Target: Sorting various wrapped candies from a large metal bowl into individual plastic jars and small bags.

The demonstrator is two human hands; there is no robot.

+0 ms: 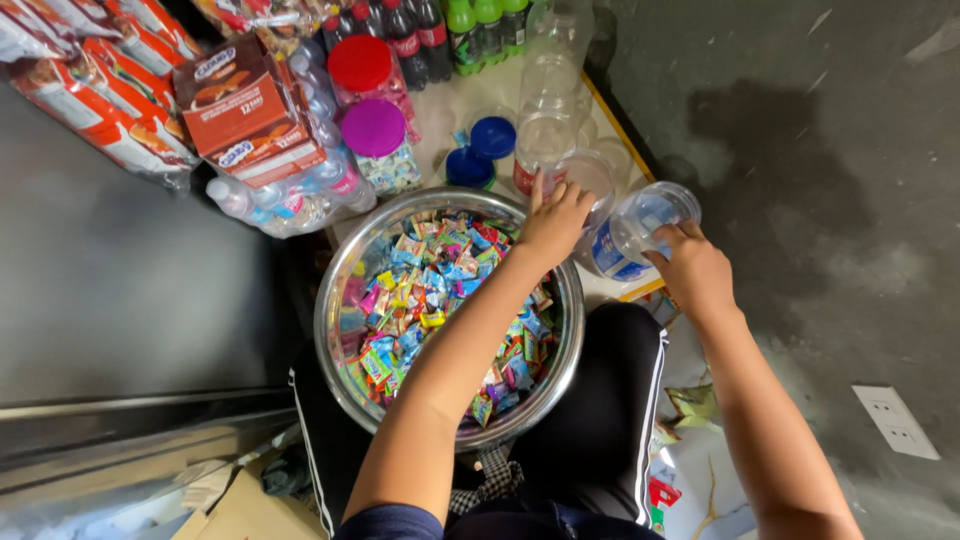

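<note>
A large steel bowl (340,330) rests on my lap, full of small wrapped candies (430,290) in many colours. My left hand (553,222) reaches across the bowl, its fingers spread on the far rim and touching a clear plastic jar (590,178) standing behind it. My right hand (692,270) grips a second clear plastic jar (640,225) that lies tilted on its side with the open mouth pointing right.
Two blue lids (482,150) lie on the board beyond the bowl. Jars with a red lid (360,65) and a purple lid (373,128) stand behind, with snack boxes (245,110), water bottles (290,200) and soda bottles (450,30). Grey concrete floor lies to the right.
</note>
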